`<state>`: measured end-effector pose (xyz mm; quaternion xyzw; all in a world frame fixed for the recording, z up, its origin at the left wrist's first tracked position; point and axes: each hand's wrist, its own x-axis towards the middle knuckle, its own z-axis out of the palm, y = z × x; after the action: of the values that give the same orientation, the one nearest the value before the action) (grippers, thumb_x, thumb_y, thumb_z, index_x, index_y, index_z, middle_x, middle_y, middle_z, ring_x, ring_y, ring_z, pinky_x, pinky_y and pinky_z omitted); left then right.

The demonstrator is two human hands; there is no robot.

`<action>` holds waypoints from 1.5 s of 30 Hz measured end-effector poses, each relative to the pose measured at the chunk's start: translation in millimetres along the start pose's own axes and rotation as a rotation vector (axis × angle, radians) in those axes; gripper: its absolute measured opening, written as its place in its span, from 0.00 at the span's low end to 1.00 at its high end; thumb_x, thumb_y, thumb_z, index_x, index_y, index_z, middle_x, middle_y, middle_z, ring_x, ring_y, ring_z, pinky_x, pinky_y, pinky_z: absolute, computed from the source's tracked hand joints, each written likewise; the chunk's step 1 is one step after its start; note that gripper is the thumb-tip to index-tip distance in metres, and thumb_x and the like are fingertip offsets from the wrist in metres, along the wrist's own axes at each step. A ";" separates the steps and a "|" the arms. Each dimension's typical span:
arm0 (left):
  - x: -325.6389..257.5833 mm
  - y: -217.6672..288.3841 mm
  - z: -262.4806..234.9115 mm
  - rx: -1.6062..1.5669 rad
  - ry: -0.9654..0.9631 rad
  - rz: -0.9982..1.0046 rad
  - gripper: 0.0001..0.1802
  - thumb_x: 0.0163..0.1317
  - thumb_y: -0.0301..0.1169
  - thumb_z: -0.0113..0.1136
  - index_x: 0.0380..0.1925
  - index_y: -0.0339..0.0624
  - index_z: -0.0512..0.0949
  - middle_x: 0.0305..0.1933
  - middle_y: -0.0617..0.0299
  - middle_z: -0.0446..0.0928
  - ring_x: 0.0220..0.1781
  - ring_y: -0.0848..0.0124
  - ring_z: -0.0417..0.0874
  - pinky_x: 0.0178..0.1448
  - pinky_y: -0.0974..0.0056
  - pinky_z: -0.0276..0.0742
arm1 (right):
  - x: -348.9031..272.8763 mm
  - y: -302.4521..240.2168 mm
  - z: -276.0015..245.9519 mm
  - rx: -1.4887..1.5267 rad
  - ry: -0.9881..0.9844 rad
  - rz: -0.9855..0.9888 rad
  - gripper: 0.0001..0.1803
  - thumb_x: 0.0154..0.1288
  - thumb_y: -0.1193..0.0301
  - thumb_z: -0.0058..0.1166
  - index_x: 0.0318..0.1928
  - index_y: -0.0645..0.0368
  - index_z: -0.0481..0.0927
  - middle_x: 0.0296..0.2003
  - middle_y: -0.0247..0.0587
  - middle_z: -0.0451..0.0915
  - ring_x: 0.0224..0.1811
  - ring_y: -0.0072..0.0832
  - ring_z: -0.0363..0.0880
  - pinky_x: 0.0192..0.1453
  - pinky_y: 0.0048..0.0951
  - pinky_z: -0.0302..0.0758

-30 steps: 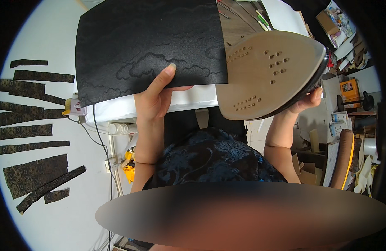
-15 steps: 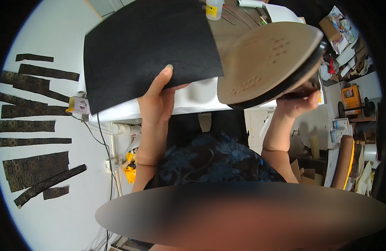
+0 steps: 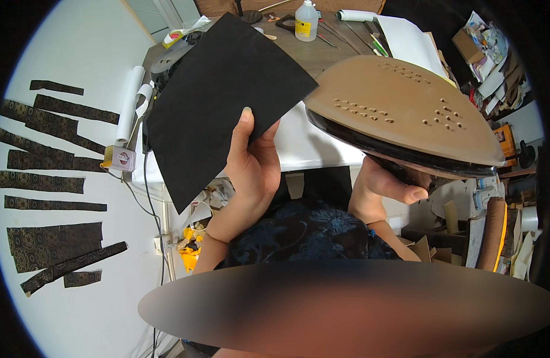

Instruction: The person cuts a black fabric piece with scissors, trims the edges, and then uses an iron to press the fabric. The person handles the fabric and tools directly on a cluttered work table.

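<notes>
My left hand (image 3: 255, 158) grips a flat black sheet (image 3: 227, 95) by its lower right edge, thumb lying on the near face and fingers behind. The sheet is raised and tilted, and whether it is fabric or leather I cannot tell. In my right hand (image 3: 382, 188) is a clothes iron (image 3: 406, 113), turned so its tan soleplate with small steam holes faces up toward me. My fingers close round the dark handle beneath, partly hidden by the iron's body. In the picture, the sheet's right corner meets the soleplate's left edge; contact between them is uncertain.
Behind stands a worktable (image 3: 287, 51) with a clear bottle (image 3: 306, 21), thin tools and white paper (image 3: 403, 45). Patterned dark fabric strips (image 3: 54, 238) hang on the left wall. A cable (image 3: 148, 197) runs down beside the table. Cardboard and scraps lie at right.
The iron has turned, its pointed tip swinging from upper right to lower right. The black sheet has rotated and tilted, uncovering more of the table behind it. Both hands still hold their things.
</notes>
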<state>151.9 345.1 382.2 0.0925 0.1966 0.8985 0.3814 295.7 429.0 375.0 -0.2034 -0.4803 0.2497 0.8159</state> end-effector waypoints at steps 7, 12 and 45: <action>0.9 -0.6 -4.1 0.054 -0.014 0.011 0.11 0.63 0.25 0.54 0.44 0.31 0.75 0.47 0.54 0.78 0.49 0.66 0.81 0.55 0.61 0.82 | -5.8 -7.4 9.2 0.181 0.064 -0.015 0.51 0.58 0.27 0.28 0.46 0.68 0.75 0.41 0.47 0.79 0.44 0.31 0.78 0.47 0.34 0.77; 1.0 2.1 -7.1 0.076 -0.011 0.015 0.10 0.62 0.24 0.54 0.42 0.31 0.77 0.46 0.54 0.79 0.49 0.65 0.81 0.55 0.60 0.82 | -8.4 -9.4 -5.4 0.088 0.055 0.114 0.51 0.57 0.27 0.30 0.47 0.68 0.74 0.43 0.45 0.78 0.45 0.31 0.77 0.49 0.33 0.76; -2.7 7.6 -10.7 0.031 -0.042 0.059 0.11 0.64 0.25 0.52 0.43 0.28 0.75 0.45 0.52 0.79 0.49 0.65 0.82 0.54 0.64 0.83 | -14.4 0.0 -30.0 -0.101 0.006 0.230 0.53 0.51 0.24 0.34 0.51 0.64 0.72 0.49 0.42 0.75 0.51 0.30 0.73 0.57 0.34 0.71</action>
<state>145.4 335.4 375.7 0.1232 0.1998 0.9039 0.3575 316.3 417.5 351.4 -0.2987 -0.4631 0.3164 0.7721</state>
